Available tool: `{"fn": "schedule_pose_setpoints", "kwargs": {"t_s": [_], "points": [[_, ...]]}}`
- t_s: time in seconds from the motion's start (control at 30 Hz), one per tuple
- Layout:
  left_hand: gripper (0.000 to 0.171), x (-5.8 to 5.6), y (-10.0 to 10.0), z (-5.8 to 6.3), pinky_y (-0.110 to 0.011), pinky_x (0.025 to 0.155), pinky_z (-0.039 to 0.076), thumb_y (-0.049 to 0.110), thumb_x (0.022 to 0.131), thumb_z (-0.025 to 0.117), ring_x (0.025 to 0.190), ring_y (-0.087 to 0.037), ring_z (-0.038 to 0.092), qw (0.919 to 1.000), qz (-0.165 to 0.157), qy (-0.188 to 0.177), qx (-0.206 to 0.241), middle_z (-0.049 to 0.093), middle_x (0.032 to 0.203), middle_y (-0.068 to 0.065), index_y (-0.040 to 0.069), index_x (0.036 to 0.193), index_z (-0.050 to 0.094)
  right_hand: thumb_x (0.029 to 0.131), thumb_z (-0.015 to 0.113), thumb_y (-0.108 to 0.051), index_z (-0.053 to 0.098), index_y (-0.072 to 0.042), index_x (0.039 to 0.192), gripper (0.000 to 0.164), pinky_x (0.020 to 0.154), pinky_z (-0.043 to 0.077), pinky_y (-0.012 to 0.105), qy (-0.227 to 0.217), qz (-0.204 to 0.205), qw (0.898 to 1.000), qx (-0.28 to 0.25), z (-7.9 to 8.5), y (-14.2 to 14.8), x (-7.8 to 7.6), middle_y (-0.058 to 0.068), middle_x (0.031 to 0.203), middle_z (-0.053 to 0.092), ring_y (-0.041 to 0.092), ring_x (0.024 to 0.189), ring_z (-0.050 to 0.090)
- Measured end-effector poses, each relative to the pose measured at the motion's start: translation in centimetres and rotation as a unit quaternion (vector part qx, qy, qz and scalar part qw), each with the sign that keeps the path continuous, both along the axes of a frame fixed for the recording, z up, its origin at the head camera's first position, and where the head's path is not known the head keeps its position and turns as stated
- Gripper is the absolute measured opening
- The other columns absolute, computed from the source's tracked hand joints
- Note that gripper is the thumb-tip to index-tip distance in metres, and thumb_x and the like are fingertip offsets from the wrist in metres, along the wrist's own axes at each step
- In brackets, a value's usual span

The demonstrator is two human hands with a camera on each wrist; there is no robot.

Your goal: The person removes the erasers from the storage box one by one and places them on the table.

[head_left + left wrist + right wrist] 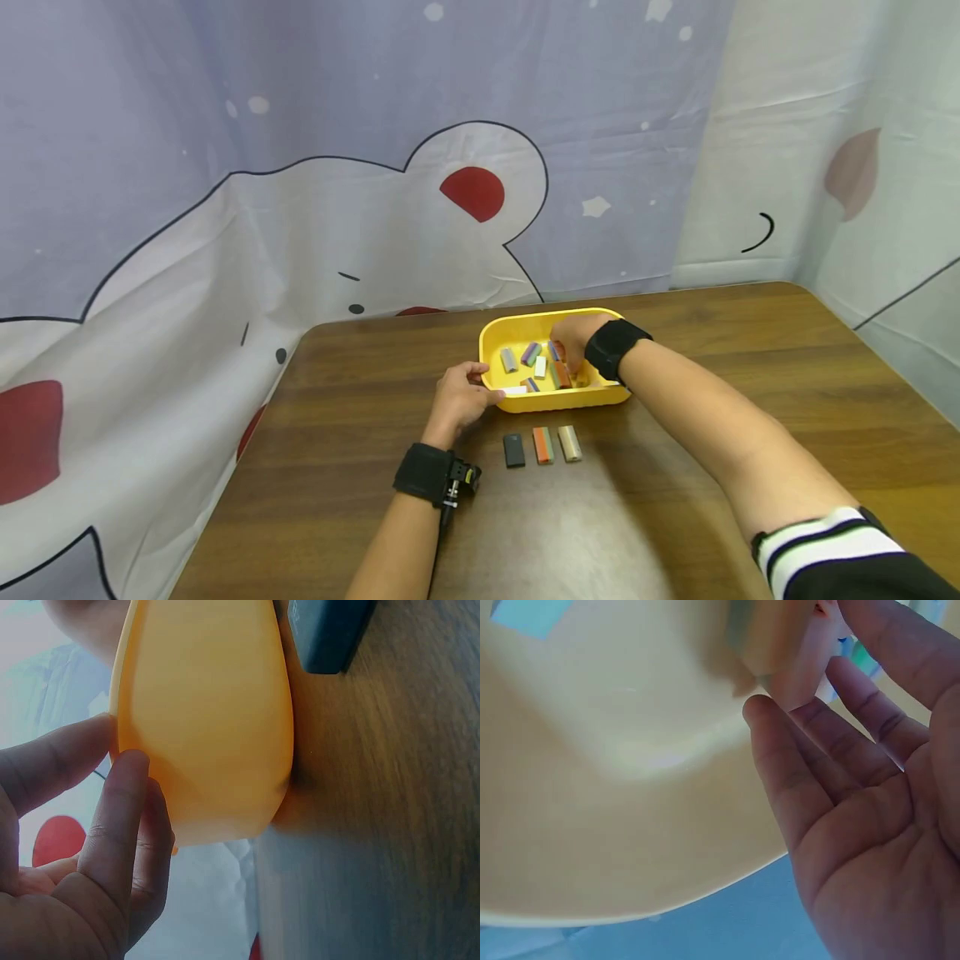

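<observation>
Nearest, at lower right, is a black sleeve with white stripes (832,546) on the right arm. A black wristband with a small device (424,475) circles the left wrist; a plain black wristband (615,348) circles the right. Under both arms lies a brown wood-grain counter (337,400).

Before the tray, three small oblong blocks stand in a row, apart from one another: a black block (513,450), an orange-and-green block (543,446) and a cream block (570,443).

Just beyond, the left hand (459,396) pinches the rim of a yellow plastic tray with rounded corners (562,403), at its near left corner. The tray sits on the counter and holds more pieces: a white piece (514,390) near the front wall, a white block (540,367), a grey block (508,360) toward the left, a purple-and-green block (531,354) and an orange-brown block with a green side (560,376).

The right hand (574,337) reaches into the tray's right part, fingers bent around a peach-and-pink block (787,660); whether they grasp it, I cannot tell.

Behind the counter hangs a pale cartoon-print curtain (337,225).
</observation>
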State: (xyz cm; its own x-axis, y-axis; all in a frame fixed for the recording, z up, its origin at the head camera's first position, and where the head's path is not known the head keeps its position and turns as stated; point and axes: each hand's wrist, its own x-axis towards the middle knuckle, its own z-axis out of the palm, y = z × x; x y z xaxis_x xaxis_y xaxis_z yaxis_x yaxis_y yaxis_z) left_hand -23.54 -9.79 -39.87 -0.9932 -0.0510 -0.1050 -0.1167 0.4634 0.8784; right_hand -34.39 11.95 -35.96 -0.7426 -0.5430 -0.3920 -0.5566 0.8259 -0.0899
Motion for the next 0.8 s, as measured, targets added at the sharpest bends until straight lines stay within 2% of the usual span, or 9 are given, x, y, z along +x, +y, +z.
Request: {"fn": "schedule_pose_setpoints", "kwargs": {"t_s": [0.23,0.5,0.8], "points": [[0.050,-0.03,0.06,-0.12,-0.029,0.069,0.051,0.007,0.078,0.081,0.088,-0.022,0.061,1.0000,-0.002,0.003,0.005,0.057,0.106,-0.012,0.001,0.124,0.061,0.076,0.081,-0.011,0.063,-0.010,0.079,0.018,0.063,0.044,0.029,0.033,0.018,0.999,0.015,-0.02,-0.15,0.40,-0.002,0.075,0.056,0.016,0.071,0.051],[0.051,-0.12,0.22,0.00,-0.029,0.069,0.051,0.007,0.077,0.082,0.089,-0.022,0.060,1.0000,0.001,0.007,0.001,0.057,0.104,-0.011,0.001,0.123,0.062,0.076,0.079,-0.009,0.063,-0.007,0.082,0.017,0.064,0.042,0.029,0.023,0.020,1.000,-0.003,0.33,0.13,0.45,0.000,0.076,0.055,0.018,0.073,0.050],[0.051,-0.11,0.30,-0.10,-0.029,0.069,0.052,0.006,0.078,0.081,0.087,-0.022,0.061,1.0000,-0.004,0.007,0.004,0.057,0.106,-0.013,0.000,0.124,0.061,0.077,0.077,-0.008,0.065,-0.004,0.097,0.023,0.068,0.043,0.030,0.018,0.004,1.000,-0.005,0.36,0.46,0.29,0.001,0.082,0.055,0.019,0.076,0.050]]}}
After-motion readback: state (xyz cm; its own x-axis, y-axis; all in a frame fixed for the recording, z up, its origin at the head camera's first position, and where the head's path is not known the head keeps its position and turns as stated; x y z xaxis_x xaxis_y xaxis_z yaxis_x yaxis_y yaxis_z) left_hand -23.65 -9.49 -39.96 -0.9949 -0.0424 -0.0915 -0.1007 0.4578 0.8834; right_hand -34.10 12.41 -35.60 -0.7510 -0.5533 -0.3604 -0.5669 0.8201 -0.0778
